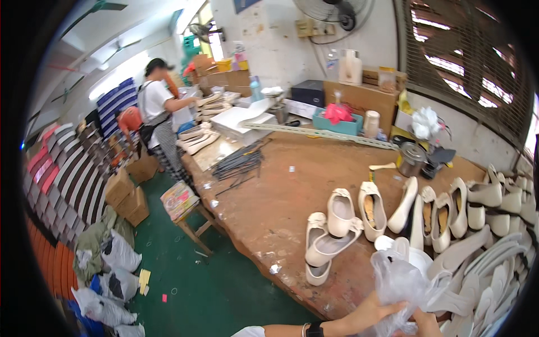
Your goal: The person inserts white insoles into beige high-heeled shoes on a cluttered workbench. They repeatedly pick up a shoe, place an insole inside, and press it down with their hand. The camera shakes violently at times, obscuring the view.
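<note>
At the near right edge of the table, my left hand (371, 313) is closed on a crumpled clear plastic bag (400, 279). My right hand (425, 324), partly cut off by the lower rim, grips the same bag from the other side. Just beyond the bag lies a white rounded piece (418, 259). Left of it, several cream flat shoes are stacked together, among them a bow-topped shoe (337, 242). A single cream shoe (371, 212) stands beside that stack. Many grey-white insoles (488, 281) are heaped right of my hands.
More cream shoes (441, 222) crowd the table's right side. Farther back are a metal pot (412, 159), a brush (383, 167), a teal basket (338, 122) and dark strips (238, 163). A person (157, 112) stands at the far left end. A stool (188, 210) sits beside the table.
</note>
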A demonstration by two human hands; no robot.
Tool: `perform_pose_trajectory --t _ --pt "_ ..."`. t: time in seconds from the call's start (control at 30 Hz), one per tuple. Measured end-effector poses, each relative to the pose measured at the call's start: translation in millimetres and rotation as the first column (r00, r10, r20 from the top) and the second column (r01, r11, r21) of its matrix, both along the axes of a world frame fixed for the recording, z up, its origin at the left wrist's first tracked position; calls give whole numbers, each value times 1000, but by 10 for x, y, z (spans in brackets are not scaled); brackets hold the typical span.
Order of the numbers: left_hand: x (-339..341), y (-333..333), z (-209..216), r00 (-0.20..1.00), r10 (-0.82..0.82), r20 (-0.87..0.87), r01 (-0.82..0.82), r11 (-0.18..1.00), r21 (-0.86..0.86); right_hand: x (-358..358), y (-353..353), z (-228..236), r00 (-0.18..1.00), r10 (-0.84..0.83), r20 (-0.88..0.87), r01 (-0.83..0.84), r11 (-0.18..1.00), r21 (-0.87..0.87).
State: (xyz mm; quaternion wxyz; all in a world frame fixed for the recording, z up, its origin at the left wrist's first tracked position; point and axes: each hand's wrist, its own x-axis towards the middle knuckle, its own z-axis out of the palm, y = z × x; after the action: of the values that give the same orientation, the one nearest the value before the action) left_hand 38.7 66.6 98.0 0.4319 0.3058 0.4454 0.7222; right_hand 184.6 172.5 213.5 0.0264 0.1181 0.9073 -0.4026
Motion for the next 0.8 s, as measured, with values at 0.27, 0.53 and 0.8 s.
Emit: perform_pose_trajectory --t 0.27,0.53,0.8 --pt "-4 -75 331 996 -83 -20 80 988 -130 271 114 -263 946 -280 -165 284 959 -4" --pt "37 -51 267 828 -306 -469 254 952 -173 411 133 -375 650 -652 -390 568 758 -320" --pt "-189 -64 253 915 -186 -357 58 938 -341 460 225 -258 523 -412 -746 683 726 79"
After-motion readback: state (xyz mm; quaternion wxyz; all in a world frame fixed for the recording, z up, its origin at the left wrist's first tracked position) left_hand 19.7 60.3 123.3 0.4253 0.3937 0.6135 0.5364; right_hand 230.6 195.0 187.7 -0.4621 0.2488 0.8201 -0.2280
